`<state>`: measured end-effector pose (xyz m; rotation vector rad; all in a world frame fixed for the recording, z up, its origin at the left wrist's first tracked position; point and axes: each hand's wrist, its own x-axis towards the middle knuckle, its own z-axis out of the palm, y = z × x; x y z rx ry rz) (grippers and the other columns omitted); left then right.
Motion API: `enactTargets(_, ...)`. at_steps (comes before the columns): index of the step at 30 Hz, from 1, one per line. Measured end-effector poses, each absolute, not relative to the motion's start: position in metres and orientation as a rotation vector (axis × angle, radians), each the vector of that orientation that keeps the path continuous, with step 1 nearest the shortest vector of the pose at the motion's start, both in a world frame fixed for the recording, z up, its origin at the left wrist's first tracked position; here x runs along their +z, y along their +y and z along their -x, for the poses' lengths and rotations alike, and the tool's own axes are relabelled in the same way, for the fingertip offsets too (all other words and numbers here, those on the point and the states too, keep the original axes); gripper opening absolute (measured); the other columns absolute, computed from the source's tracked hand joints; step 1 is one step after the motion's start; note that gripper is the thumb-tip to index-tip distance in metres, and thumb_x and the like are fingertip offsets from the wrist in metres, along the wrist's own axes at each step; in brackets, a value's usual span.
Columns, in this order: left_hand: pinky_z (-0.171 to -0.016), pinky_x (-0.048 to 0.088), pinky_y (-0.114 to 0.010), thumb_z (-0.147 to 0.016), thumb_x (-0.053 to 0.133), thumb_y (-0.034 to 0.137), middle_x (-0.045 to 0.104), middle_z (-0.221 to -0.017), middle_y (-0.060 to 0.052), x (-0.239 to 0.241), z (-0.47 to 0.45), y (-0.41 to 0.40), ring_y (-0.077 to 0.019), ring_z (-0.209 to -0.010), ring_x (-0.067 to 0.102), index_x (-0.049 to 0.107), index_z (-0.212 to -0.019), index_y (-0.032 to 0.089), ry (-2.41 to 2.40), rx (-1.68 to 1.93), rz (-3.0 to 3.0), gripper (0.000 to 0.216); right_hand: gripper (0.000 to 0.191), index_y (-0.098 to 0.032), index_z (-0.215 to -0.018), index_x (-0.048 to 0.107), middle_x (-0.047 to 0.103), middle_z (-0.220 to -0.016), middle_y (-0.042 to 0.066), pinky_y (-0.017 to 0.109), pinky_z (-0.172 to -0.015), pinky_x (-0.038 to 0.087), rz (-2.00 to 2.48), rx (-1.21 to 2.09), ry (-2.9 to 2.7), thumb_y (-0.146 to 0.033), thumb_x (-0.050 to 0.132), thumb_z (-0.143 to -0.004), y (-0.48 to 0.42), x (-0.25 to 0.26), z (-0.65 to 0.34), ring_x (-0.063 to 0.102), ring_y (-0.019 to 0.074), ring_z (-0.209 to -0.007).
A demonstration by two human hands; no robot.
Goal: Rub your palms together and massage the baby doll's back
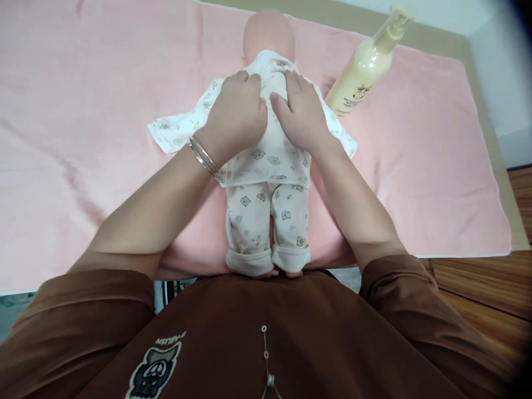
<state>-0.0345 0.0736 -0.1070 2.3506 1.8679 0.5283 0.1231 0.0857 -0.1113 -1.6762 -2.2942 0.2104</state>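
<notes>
A baby doll [269, 36] lies with its bald head away from me and its feet toward my body; no face shows. It wears a white printed shirt [270, 160] and matching trousers [249, 221] with turned-up cuffs. My left hand [241, 111] is closed on the upper left of the shirt, fingers curled under with their tips hidden. On the upper right of the shirt rests my right hand [303, 113], thumb and fingers apart. Both sleeves of the shirt spread out sideways past my hands.
A pale yellow pump bottle [361, 75] with a cow drawing is to the right of the doll. Beneath everything lies a pink cloth [432, 166] over a tan-edged table [451, 44]. Brown wooden flooring [486, 282] shows at lower right.
</notes>
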Motion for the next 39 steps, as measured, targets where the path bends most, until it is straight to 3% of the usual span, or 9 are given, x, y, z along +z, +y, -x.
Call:
enactTargets(5, -0.099, 0.046, -0.039, -0.106, 0.04, 0.028, 0.066, -0.113, -0.008, -0.133, 0.044, 0.105, -0.0196, -0.101, 0.053, 0.065, -0.115, 0.017, 1.939, 0.678, -2.057, 0.029, 0.068, 0.0, -0.152, 0.037, 0.046, -0.155, 0.017, 0.04, -0.131, 0.028, 1.724, 0.131, -2.361, -0.037, 0.023, -0.096, 0.06, -0.096, -0.108, 0.037, 0.0278, -0.151)
enactTargets(8, -0.108, 0.044, -0.046, -0.103, 0.039, 0.019, 0.063, -0.123, -0.015, -0.138, 0.037, 0.094, -0.0274, -0.116, 0.055, 0.06, -0.129, 0.008, 1.96, 0.743, -2.171, 0.035, 0.055, -0.017, -0.137, 0.055, 0.063, -0.136, 0.013, 0.042, -0.119, 0.043, 1.603, 0.165, -2.29, -0.037, 0.028, -0.093, 0.071, -0.102, -0.113, 0.054, 0.0271, -0.135)
enactTargets(11, -0.113, 0.042, -0.047, -0.095, 0.043, 0.011, 0.06, -0.128, -0.015, -0.131, 0.028, 0.075, -0.0327, -0.125, 0.052, 0.059, -0.131, 0.014, 1.883, 0.791, -2.301, 0.039, 0.054, -0.033, -0.136, 0.052, 0.061, -0.14, 0.002, 0.04, -0.123, 0.04, 1.619, 0.281, -2.22, -0.047, 0.023, -0.092, 0.092, -0.11, -0.125, 0.052, 0.0225, -0.137)
enactTargets(16, -0.108, 0.046, -0.046, -0.091, 0.043, 0.012, 0.065, -0.121, -0.011, -0.13, 0.035, 0.085, -0.0295, -0.12, 0.056, 0.064, -0.112, 0.025, 1.764, 0.871, -2.234, 0.033, 0.076, -0.002, -0.161, 0.024, 0.025, -0.169, 0.014, 0.048, -0.134, 0.015, 1.781, 0.343, -2.295, -0.044, 0.021, -0.097, 0.07, -0.099, -0.114, 0.018, 0.0306, -0.161)
enactTargets(19, -0.102, 0.048, -0.042, -0.1, 0.038, 0.021, 0.069, -0.113, -0.005, -0.137, 0.045, 0.102, -0.0238, -0.11, 0.059, 0.063, -0.101, 0.029, 1.789, 0.905, -2.086, 0.027, 0.072, -0.008, -0.163, 0.022, 0.016, -0.172, 0.01, 0.054, -0.133, 0.015, 1.784, 0.277, -2.379, -0.038, 0.025, -0.097, 0.037, -0.089, -0.095, 0.011, 0.0359, -0.161)
enactTargets(26, -0.102, 0.042, -0.043, -0.098, 0.038, 0.018, 0.063, -0.121, -0.015, -0.121, 0.032, 0.071, -0.0283, -0.113, 0.054, 0.061, -0.121, 0.013, 1.97, 0.63, -2.292, 0.032, 0.075, -0.01, -0.161, 0.027, 0.025, -0.17, 0.005, 0.046, -0.136, 0.017, 1.752, 0.369, -2.215, -0.043, 0.023, -0.093, 0.08, -0.108, -0.115, 0.018, 0.0254, -0.162)
enactTargets(29, -0.091, 0.042, -0.046, -0.098, 0.035, 0.022, 0.063, -0.115, -0.016, -0.114, 0.028, 0.06, -0.0335, -0.109, 0.054, 0.064, -0.113, 0.021, 1.957, 0.584, -2.338, 0.032, 0.077, -0.014, -0.159, 0.031, 0.028, -0.169, 0.002, 0.044, -0.136, 0.015, 1.831, 0.379, -2.145, -0.052, 0.016, -0.094, 0.094, -0.113, -0.125, 0.018, 0.0259, -0.161)
enactTargets(34, -0.086, 0.042, -0.039, -0.099, 0.042, 0.029, 0.067, -0.103, -0.008, -0.123, 0.044, 0.089, -0.0217, -0.09, 0.053, 0.066, -0.106, 0.021, 2.046, 0.649, -2.091, 0.025, 0.077, -0.002, -0.161, 0.025, 0.023, -0.17, 0.01, 0.052, -0.136, 0.013, 1.727, 0.234, -2.353, -0.04, 0.022, -0.094, 0.051, -0.102, -0.101, 0.017, 0.031, -0.161)
enactTargets(39, -0.085, 0.046, -0.046, -0.099, 0.04, 0.032, 0.068, -0.106, -0.012, -0.12, 0.051, 0.088, -0.0303, -0.094, 0.058, 0.066, -0.108, 0.026, 1.917, 0.594, -2.147, 0.028, 0.07, -0.019, -0.159, 0.033, 0.024, -0.17, -0.005, 0.054, -0.135, 0.016, 1.655, 0.291, -2.314, -0.039, 0.024, -0.092, 0.035, -0.1, -0.089, 0.015, 0.031, -0.161)
